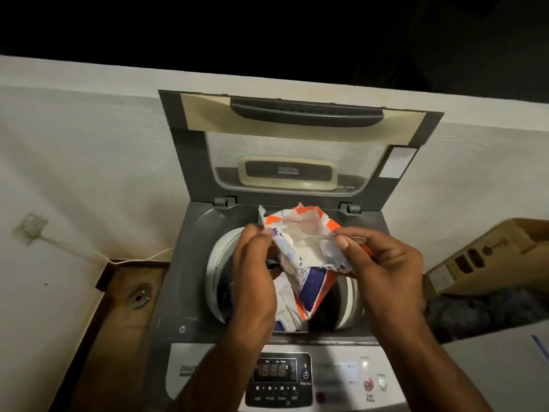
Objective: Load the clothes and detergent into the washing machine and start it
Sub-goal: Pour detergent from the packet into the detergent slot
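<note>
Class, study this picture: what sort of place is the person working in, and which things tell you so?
Probably a home laundry corner: a top-loading washing machine with its lid open, a floor drain beside it, and a detergent packet held over the drum.

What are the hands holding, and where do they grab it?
The left hand pinches the detergent packet at its open top edge. The right hand holds a spoon by its handle, dipped inside.

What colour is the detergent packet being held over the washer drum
Orange, white and blue detergent packet, seen best in the head view.

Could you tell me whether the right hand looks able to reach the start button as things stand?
Probably yes: the start button lies uncovered below the right hand, though that hand holds a spoon.
</note>
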Action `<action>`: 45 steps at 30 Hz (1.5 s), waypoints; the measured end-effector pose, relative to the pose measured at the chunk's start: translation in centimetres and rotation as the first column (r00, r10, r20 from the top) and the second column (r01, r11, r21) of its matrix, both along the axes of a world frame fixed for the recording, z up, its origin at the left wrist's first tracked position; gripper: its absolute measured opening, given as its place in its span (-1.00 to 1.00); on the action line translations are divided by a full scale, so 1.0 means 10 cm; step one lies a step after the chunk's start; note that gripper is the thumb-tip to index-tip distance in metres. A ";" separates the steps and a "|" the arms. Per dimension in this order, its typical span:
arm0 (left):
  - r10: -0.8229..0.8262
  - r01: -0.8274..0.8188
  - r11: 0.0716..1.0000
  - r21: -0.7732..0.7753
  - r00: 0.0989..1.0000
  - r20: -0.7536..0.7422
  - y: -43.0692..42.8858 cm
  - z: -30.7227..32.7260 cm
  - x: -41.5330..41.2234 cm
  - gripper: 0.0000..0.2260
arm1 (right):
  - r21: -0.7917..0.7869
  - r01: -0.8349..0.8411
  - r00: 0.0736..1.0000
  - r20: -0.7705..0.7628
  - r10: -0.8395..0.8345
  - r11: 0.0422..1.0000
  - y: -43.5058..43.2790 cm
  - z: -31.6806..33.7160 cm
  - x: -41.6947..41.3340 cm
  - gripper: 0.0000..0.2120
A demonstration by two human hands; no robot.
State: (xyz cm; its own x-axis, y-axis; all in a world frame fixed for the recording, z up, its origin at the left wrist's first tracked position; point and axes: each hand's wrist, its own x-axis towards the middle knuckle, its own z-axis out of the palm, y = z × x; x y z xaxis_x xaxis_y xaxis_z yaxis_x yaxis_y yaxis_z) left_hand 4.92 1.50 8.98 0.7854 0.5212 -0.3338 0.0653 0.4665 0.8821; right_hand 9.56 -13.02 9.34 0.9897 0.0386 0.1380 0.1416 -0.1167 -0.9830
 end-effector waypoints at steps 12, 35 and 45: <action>0.287 -0.310 0.936 -0.165 0.946 -0.149 0.47 -0.21 0.12 -0.83 | 0.103 -0.031 0.995 0.094 0.021 0.994 0.30 0.21 -0.12 -0.84; -0.052 0.126 0.730 -0.672 0.990 0.129 0.29 -0.49 0.10 -0.47 | -0.180 0.048 0.991 0.134 -0.024 0.982 0.37 0.05 -0.46 -0.86; -0.090 0.067 0.805 -0.590 0.996 -0.009 0.40 -0.85 -0.05 -0.48 | -0.525 0.008 0.997 0.072 0.035 0.851 0.48 -0.04 -0.51 -0.88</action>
